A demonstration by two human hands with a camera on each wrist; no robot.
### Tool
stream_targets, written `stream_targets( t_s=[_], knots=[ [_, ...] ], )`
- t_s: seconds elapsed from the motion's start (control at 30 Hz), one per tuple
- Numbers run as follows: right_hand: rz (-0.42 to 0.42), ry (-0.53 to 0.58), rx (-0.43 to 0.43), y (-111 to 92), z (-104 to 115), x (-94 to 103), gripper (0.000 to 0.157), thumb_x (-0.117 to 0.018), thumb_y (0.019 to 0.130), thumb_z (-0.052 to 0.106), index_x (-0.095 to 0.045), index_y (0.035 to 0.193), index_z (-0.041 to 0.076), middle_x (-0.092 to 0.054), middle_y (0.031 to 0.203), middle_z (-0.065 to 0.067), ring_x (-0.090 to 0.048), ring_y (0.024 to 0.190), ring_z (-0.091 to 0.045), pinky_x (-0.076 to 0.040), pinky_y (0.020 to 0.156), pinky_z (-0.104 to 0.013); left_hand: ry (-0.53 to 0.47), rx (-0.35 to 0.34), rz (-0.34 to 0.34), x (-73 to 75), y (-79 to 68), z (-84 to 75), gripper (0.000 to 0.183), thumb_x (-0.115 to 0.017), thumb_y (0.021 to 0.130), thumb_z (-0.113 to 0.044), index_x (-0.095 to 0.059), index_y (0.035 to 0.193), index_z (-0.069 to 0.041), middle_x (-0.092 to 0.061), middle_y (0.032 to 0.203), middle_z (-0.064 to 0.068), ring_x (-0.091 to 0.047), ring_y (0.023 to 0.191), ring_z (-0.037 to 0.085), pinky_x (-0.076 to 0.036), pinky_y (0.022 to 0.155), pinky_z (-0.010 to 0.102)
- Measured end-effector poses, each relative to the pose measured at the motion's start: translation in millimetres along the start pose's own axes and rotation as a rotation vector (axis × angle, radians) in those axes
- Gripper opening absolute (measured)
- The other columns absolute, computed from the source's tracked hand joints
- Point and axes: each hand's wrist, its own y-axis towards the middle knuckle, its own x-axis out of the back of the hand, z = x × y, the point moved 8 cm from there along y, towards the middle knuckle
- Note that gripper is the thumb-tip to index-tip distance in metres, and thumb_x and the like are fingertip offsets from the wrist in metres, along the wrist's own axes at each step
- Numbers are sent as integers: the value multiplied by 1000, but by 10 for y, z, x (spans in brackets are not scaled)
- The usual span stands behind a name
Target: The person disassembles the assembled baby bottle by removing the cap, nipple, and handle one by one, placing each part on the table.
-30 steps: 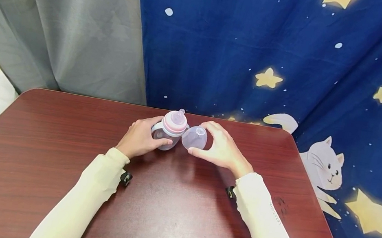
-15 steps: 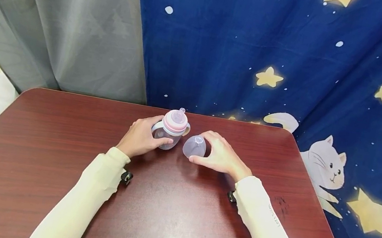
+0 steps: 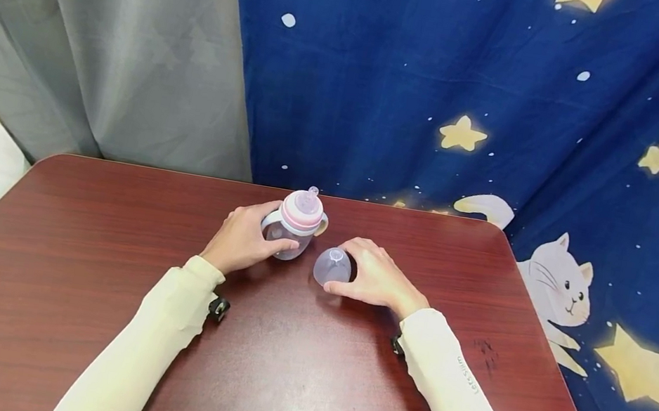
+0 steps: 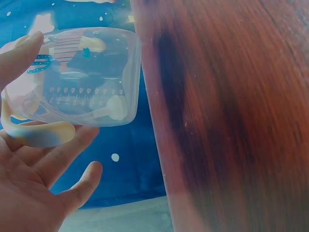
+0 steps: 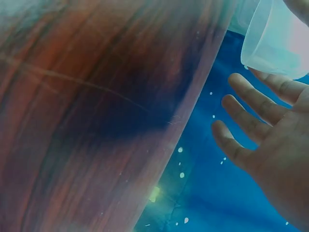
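Note:
My left hand [image 3: 244, 239] grips a baby bottle [image 3: 302, 210] with a pink-and-white collar, a clear nipple and two side handles. In the left wrist view the clear bottle body [image 4: 91, 72] shows measuring marks, printed pictures and a weighted straw end inside; its handle [image 4: 43, 134] lies close to my palm. Just right of the bottle, my right hand [image 3: 379, 275] pinches a clear domed bottle cap [image 3: 333, 268] between thumb and fingers, dome upward. The right wrist view shows the cap's open rim [image 5: 256, 34] facing the table, with the other fingers [image 5: 258, 104] spread apart.
Both hands are over a dark red wooden table [image 3: 304, 372] near its far edge. A grey curtain [image 3: 154, 51] and a blue curtain [image 3: 360, 82] with stars and a cat hang behind it. Dark smudges [image 3: 485, 354] mark the tabletop on the right.
My right hand has drawn the cap away from the bottle, toward me and down, and the cap has tipped upright. The left hand and bottle have stayed in place.

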Motion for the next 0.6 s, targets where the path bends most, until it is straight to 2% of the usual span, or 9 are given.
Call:
stream_targets(
  t_s=[0.6],
  knots=[
    [59,-83,9,-51,-21,-116,57,-79,72,56,-66,110,17,-61,109,3,-52,113,-17,-42,92,-42,-4,7,-1,16,-24,-43,60,-85,76,-42,-64,126,-18,-71,111,-1,-66,95,19,-45,83,46]
  ],
)
